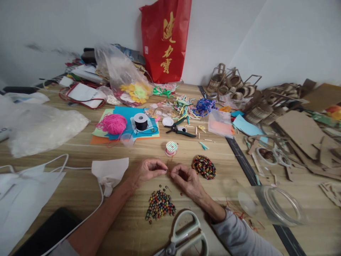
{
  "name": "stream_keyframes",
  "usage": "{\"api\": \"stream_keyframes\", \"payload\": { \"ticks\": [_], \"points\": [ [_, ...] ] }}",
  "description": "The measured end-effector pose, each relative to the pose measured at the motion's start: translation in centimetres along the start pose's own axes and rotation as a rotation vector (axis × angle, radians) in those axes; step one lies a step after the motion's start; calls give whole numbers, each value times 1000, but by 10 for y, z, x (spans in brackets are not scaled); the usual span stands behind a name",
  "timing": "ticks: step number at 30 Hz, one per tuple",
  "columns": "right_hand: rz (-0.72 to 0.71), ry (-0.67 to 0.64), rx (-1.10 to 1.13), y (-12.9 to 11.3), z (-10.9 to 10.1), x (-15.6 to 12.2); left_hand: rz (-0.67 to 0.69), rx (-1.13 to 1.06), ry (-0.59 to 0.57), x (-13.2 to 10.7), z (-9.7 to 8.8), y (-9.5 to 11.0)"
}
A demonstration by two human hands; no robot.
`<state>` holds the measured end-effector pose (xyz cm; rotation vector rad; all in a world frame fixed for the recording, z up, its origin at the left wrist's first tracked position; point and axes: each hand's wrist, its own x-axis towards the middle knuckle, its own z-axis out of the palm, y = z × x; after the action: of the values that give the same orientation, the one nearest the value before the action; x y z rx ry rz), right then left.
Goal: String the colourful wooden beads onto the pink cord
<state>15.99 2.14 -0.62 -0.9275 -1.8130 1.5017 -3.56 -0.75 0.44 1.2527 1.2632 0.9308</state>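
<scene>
On the wooden-topped bench [128, 213] we judged the step in hand to be fine fingertip work with a strand. The next move, in our judgement, called for a steady pinch and enough slack to keep the strand from snagging.

Toward the bench's left edge we saw a bulging translucent plastic bag [42, 128]. Further right, nearer the far edge, a loose ball of bright pink yarn [114, 123] lay on coloured paper, with a white spool of black cord [140, 122] just beside it.

Our left hand [150, 170] had its thumb and forefinger tips brought close to one another; we could not tell whether anything tiny sat between them. Toward the near edge lay a heap of loose, round, many-coloured beads [160, 205]. Beyond the fingertips, toward the far edge, stood a small spool with a shiny patterned top [171, 147], and the thin red cord [171, 160] led from it down to the narrow gap between our hands.

Pale-handled scissors [173, 239] lay closest to the near edge. Our right hand [188, 179] was curled, thumb and forefinger seemingly pinching that cord. Just beyond its knuckles lay a round cluster of many-coloured strung beads [204, 167]. Flat brown sheets [301, 135] were piled toward the right edge.
</scene>
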Motion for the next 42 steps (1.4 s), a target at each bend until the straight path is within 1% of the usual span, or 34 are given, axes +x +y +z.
{"api": "stream_keyframes", "payload": {
  "ticks": [14,17,22,29,42],
  "points": [
    [4,-12,-2,2,-1,0,5,-31,-4,0,0,0],
    [4,-5,-1,1,0,0,7,-25,-5,0,0,-1],
    [6,-4,13,0,0,0,46,-16,-10,0,1,-3],
    [15,-13,3,0,0,0,47,37,-22,0,2,-3],
    [4,-31,-29,0,0,1,43,55,-43,-1,6,0]
  ]
}}
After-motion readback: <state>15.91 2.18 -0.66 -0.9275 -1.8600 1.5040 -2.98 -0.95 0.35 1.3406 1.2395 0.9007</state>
